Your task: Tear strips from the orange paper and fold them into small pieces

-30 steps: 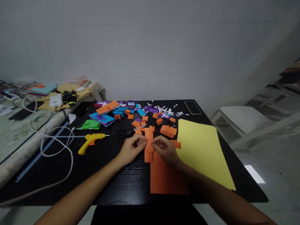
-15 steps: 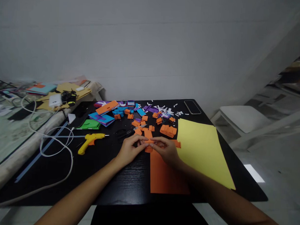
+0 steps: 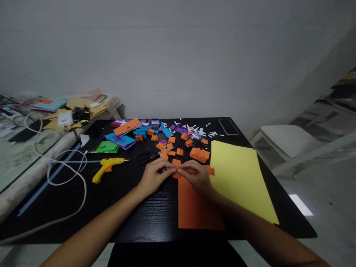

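A small piece of orange paper (image 3: pixel 176 163) is pinched between both hands over the black table. My left hand (image 3: pixel 154 174) is closed on its left side, thumb and fingertips meeting at the paper. From the right, my right hand (image 3: pixel 197 178) grips the same piece in a like pinch, and the two thumbs nearly touch. Beneath my right hand and forearm lies a larger orange sheet (image 3: pixel 197 212). Beyond the hands are scattered small folded orange pieces (image 3: pixel 180 152) and a stack of orange strips (image 3: pixel 200 154). Scissors (image 3: pixel 145 157) lie near my left hand, partly hidden.
A yellow glue gun (image 3: pixel 108 168) lies on the left with a white cable (image 3: pixel 85 200). Yellow sheets (image 3: pixel 240 178) are on the right, a phone (image 3: pixel 228 127) at the back right. Coloured paper stacks (image 3: pixel 121 140) and white scraps stand behind. A white chair (image 3: pixel 291 141) is beyond the table.
The orange piece between my fingers looks shorter at its far and near ends, as if tilted or folded. My hands hold nearly the same place.
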The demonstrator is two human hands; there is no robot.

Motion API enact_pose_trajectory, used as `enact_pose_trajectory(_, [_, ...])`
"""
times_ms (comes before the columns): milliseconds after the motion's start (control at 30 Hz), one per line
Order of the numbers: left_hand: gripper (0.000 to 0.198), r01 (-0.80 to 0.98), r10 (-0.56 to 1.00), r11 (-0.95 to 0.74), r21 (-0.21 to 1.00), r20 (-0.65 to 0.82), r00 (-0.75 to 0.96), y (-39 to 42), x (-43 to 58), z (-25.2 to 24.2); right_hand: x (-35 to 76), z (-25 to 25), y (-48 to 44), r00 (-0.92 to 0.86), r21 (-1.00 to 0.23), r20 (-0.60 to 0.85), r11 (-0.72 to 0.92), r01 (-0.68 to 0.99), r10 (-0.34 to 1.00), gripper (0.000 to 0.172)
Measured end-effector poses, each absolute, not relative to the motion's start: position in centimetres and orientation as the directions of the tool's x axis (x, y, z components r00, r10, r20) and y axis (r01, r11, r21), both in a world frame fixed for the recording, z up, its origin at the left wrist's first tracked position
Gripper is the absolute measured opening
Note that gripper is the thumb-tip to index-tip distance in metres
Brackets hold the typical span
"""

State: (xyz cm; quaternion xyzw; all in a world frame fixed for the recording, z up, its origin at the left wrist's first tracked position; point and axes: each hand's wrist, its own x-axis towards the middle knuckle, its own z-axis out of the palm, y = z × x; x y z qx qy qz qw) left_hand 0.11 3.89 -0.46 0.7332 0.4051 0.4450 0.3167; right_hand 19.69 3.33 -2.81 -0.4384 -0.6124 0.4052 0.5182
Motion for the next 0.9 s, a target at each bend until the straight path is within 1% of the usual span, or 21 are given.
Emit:
enact_pose_trajectory(133, [0.014,0.295,0.864,-0.493,0.818,0.423,0.271,4.04,0.04,-0.63,19.76,-2.83,3.33,-0.076,-0.924,0.341,0.349,0.153,0.937,0.015])
enact_pose_trajectory(267, [0.014,0.287,0.865,-0.491,0.823,0.419,0.276,4.11,0.0,-0.57,19.81,-2.56,3.23,-0.105,-0.924,0.356,0.367,0.107,0.928,0.014])
enact_pose_trajectory(400, [0.013,0.298,0.872,-0.475,0.828,0.397,0.287,4.14,0.0,-0.2,19.76,-2.36,3.13,-0.108,-0.952,0.283,0.293,0.092,0.953,0.016])
enact_pose_trajectory(533, [0.015,0.292,0.879,-0.454,0.842,0.369,0.302,4.2,0.01,-0.11,19.62,-2.47,3.2,-0.126,-0.988,0.156,0.156,-0.008,0.98,0.021])
enact_pose_trajectory(633, [0.018,0.281,0.901,-0.403,0.871,0.323,0.29,4.26,0.01,-0.24,19.58,-2.49,3.32,-0.133,-0.992,0.121,0.114,-0.058,0.984,0.023])
enact_pose_trajectory(767, [0.024,0.226,0.942,-0.291,0.929,0.237,0.239,4.43,-0.03,-0.35,19.72,-2.44,3.39,-0.18,-0.992,0.117,0.106,-0.07,0.977,0.026])
enact_pose_trajectory(833, [0.027,0.177,0.955,-0.238,0.955,0.197,0.223,4.55,-0.04,-0.38,19.76,-2.47,3.31,-0.233,-0.991,0.13,0.115,-0.074,0.964,0.03])
enact_pose_trajectory(900, [0.028,0.13,0.963,-0.195,0.972,0.165,0.213,4.67,-0.02,-0.38,19.73,-2.53,3.14,-0.273,-0.985,0.17,0.155,-0.075,0.947,0.04])
